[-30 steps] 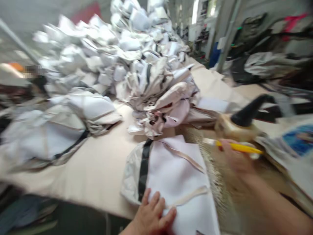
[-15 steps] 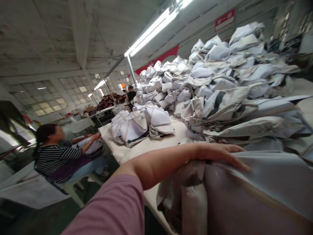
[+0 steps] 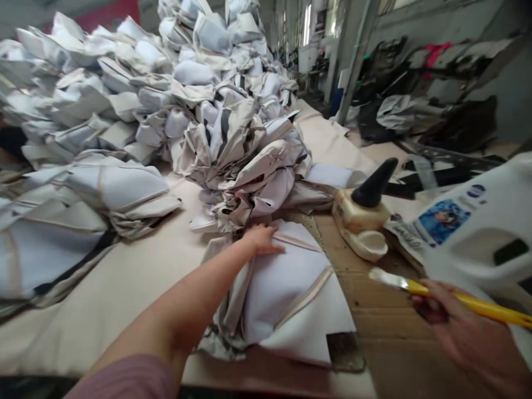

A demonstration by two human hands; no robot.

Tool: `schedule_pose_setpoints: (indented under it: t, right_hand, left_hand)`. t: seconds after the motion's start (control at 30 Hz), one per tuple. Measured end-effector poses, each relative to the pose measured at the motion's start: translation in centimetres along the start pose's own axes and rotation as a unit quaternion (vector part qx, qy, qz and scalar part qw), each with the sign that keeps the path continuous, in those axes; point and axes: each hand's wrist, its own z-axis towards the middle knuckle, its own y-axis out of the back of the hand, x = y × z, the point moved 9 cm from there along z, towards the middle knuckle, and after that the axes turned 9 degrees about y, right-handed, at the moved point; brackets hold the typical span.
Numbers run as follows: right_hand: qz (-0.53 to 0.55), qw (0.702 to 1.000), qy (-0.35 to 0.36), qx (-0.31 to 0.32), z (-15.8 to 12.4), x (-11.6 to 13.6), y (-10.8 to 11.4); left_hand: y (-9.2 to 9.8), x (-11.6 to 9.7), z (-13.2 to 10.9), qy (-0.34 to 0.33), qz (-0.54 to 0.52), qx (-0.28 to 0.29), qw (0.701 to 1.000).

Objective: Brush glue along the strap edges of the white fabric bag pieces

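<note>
Piece, white and grey [image 3: 286,282], with beige strips [image 3: 305,296]: laid on the surface [image 3: 153,266] at centre, its right part over brown cardboard [image 3: 386,321]. A dark patch [image 3: 347,352] is exposed at its near right corner.

Left hand [image 3: 262,239]: placed on the far part of the piece, just beside the heaped pieces; whether the fingers are closed on it cannot be told.

Brush, yellow handle, pale bristles [image 3: 382,277]: held in the right hand [image 3: 469,332], whose fingers are closed around the handle [image 3: 477,306]. The bristles are pointed left, toward the piece, and kept apart from it.

Cut container, yellowed [image 3: 359,213], topped by a black cone [image 3: 376,183]: set beyond the bristles.

Jug, white [image 3: 469,221], marked with a blue label [image 3: 444,220]: located at right.

Pile of white and grey pieces [image 3: 233,138]: heaped beyond the left hand. Similar pieces [image 3: 133,185] are stacked at left.
</note>
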Motion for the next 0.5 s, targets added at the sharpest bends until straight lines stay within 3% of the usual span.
schedule_pose_setpoints:
  t: [0.13,0.23,0.33,0.5]
  right_hand:
    - [0.074,0.993,-0.003,0.088,-0.1,0.0,-6.0]
    - [0.113,0.984,-0.037,0.134,-1.4,-0.7,-8.4]
    - [0.109,0.985,-0.071,0.117,-3.9,-2.0,-8.1]
    - [0.131,0.978,-0.155,0.054,-7.8,-5.2,-6.3]
  left_hand:
    - [-0.4,0.1,-0.6,-0.024,0.026,-0.029,0.999]
    - [0.2,1.3,-0.5,-0.029,0.008,-0.044,0.999]
    - [0.7,3.7,-0.4,-0.018,-0.021,-0.052,0.998]
    - [-1.2,8.2,-0.6,0.063,-0.129,0.000,0.990]
